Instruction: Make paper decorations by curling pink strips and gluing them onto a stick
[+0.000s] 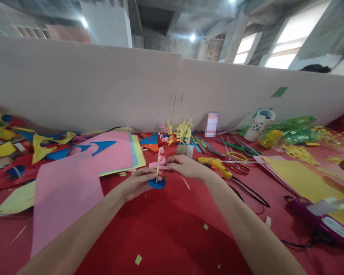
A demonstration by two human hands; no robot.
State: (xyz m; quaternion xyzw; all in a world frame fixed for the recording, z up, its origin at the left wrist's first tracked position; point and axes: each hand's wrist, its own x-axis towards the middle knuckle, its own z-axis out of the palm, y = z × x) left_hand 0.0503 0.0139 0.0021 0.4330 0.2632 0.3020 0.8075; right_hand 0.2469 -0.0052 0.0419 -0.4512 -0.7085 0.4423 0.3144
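Blue disc (157,184) partly hidden by left fingers (146,177).

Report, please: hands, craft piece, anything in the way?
Left hand at blue disc, right hand at pink strip. Yellow stem upright above disc. Glue gun close beside right hand.

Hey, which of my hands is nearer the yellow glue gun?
Your right hand: it is just left of the glue gun. Your left hand is farther left, by the blue paper disc.
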